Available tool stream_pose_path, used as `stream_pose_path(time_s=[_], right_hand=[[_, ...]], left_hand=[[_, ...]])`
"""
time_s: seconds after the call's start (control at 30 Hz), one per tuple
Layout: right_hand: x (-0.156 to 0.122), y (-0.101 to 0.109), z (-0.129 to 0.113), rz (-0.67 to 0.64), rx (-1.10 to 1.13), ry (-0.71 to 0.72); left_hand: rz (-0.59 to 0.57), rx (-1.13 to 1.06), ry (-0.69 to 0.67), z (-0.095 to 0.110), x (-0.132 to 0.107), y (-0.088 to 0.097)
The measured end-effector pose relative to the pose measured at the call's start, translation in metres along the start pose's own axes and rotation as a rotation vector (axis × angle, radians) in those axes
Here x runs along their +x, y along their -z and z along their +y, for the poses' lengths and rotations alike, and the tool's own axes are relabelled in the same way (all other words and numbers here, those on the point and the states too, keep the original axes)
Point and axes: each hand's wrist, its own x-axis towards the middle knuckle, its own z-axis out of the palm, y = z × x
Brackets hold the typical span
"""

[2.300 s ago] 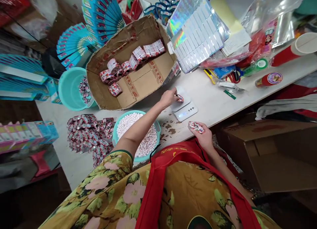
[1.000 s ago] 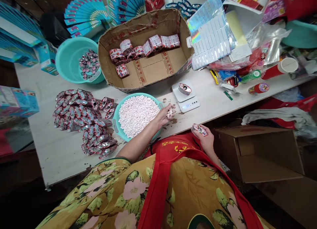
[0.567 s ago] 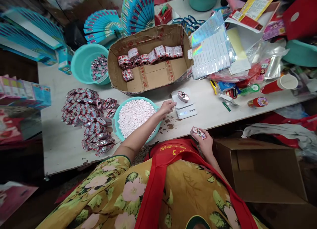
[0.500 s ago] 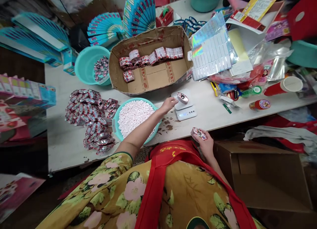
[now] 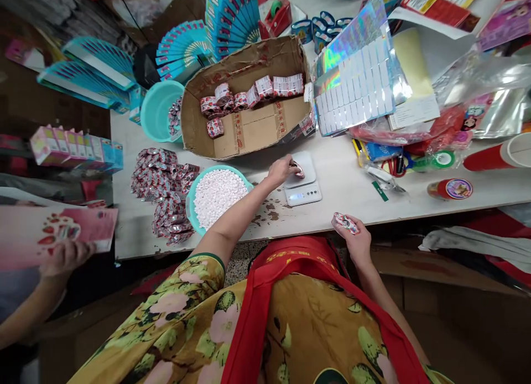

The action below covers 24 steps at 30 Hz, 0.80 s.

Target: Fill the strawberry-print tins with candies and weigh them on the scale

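My left hand [image 5: 282,171] is closed on a small oval tin [image 5: 299,172] over the plate of the white kitchen scale [image 5: 305,195]. The fingers partly cover the tin, and whether it rests on the plate I cannot tell. At the table's front edge my right hand [image 5: 359,237] grips another oval tin [image 5: 345,222], its picture side facing up. Left of the scale stands a turquoise basin [image 5: 191,209] full of small white candies [image 5: 219,198]. Beyond it several similar oval tins [image 5: 153,174] lie heaped.
An open cardboard box [image 5: 261,126] behind the scale holds wrapped bundles [image 5: 286,85]. A second turquoise basin [image 5: 155,115] is at the back left. Silver label sheets [image 5: 354,91], a red paper cup [image 5: 485,160] and a jar [image 5: 450,189] occupy the right. A co-worker's hand [image 5: 68,257] holds pink printed card at left.
My left hand has closed over the tin on the scale, which showed uncovered before. My right hand keeps its tin. A co-worker's hand with pink card has come into view at left.
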Motion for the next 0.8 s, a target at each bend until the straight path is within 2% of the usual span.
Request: stream_pose_path(time_s=[0.17, 0.27, 0.33, 0.43, 0.57, 0.7, 0.8], right_hand=[[0.01, 0.003, -0.01, -0.036, -0.017, 0.002], [0.012, 0.0, -0.012, -0.032, -0.021, 0.0], [0.014, -0.003, -0.012, -0.03, -0.018, -0.009], [0.018, -0.01, -0.012, -0.018, -0.013, -0.015], [0.023, -0.026, -0.018, 0.026, -0.005, -0.004], [0.028, -0.045, -0.027, 0.055, -0.017, 0.02], [0.035, -0.061, -0.035, 0.043, -0.101, 0.088]], left_hand=[[0.106, -0.58, 0.151, 0.003, -0.006, 0.008], [0.091, -0.696, 0.15, -0.004, -0.017, 0.019], [0.035, -0.578, 0.077, -0.012, -0.025, 0.026], [-0.028, -0.229, -0.022, -0.023, -0.032, 0.034], [-0.082, 0.142, -0.104, -0.027, -0.024, 0.033], [-0.188, 0.208, -0.218, -0.02, -0.009, 0.019], [-0.188, 0.225, -0.266, -0.013, -0.006, 0.016]])
